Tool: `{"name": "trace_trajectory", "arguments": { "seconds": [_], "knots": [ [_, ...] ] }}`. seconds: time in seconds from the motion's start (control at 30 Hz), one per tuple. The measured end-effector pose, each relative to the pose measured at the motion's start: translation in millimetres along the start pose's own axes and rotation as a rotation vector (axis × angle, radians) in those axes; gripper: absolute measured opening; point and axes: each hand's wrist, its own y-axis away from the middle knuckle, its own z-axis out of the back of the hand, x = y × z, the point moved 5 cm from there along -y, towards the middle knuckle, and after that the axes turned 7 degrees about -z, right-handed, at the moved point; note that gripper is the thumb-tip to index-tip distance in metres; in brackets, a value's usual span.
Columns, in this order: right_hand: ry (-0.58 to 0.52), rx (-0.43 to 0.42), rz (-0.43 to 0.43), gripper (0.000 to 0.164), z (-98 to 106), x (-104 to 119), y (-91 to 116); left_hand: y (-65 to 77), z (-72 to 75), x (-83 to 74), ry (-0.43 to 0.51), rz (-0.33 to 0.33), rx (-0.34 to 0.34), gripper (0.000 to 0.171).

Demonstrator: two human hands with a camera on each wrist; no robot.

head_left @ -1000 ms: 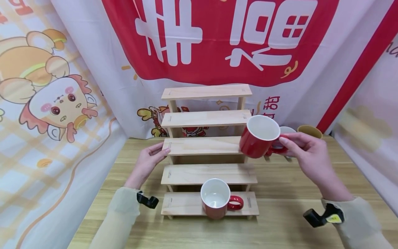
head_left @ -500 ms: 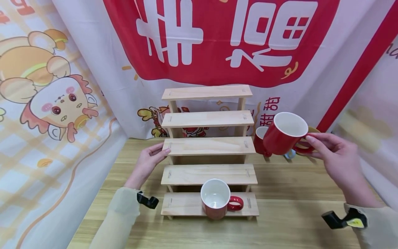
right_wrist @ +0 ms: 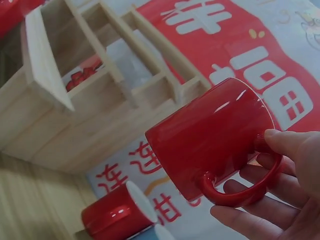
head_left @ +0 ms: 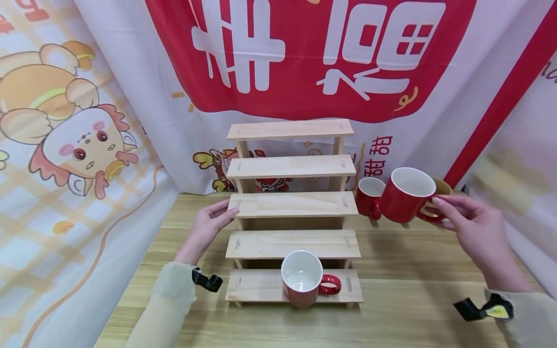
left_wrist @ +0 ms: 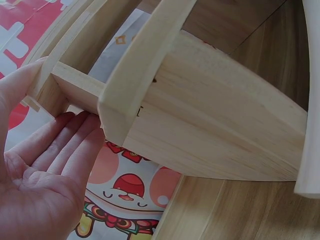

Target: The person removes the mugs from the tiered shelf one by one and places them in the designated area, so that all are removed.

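Note:
My right hand [head_left: 474, 227] holds a red mug [head_left: 402, 200] with a white inside by its handle, to the right of a stepped wooden shelf [head_left: 292, 244]. In the right wrist view the mug [right_wrist: 210, 140] tilts, and the thumb and fingers pinch its handle. My left hand [head_left: 209, 227] grips the left end of the shelf's middle step, thumb on top; the left wrist view has the fingers [left_wrist: 75, 145] under and beside the wood. Another red mug [head_left: 302, 278] stands on the lowest step, handle pointing right.
Behind the held mug, a smaller red mug [head_left: 367, 195] and a mustard-coloured cup [head_left: 441, 188], partly hidden, stand on the wooden table [head_left: 404, 309]. The right wrist view also catches a light blue rim [right_wrist: 157, 232]. Printed cloth [head_left: 426, 145] hangs behind and at both sides.
My right hand has carried the red mug rightward, off the shelf's right end, then slightly lower. The smaller red mug behind has come into view. My left hand stays on the shelf.

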Motion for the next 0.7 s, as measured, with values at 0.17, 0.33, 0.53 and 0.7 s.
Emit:
{"name": "trace_trajectory", "arguments": {
  "seconds": [0.17, 0.33, 0.53, 0.7],
  "knots": [
    [0.008, 0.027, -0.01, 0.03, -8.3, -17.7, -1.7, -0.1, 0.3, 0.5, 0.004, -0.001, 0.005, 0.069],
    [-0.005, 0.036, 0.011, 0.035, -20.3, -39.6, -3.9, -1.7, 0.7, 1.7, -0.004, -0.003, -0.001, 0.069],
    [0.015, 0.07, -0.011, 0.044, -34.3, -65.5, -5.9, -2.2, 0.8, 1.9, -0.005, -0.005, -0.01, 0.071],
    [0.081, 0.075, -0.047, 0.049, -45.7, -81.3, -4.7, -1.6, 0.8, 1.7, -0.002, -0.005, 0.001, 0.074]
  ]
}}
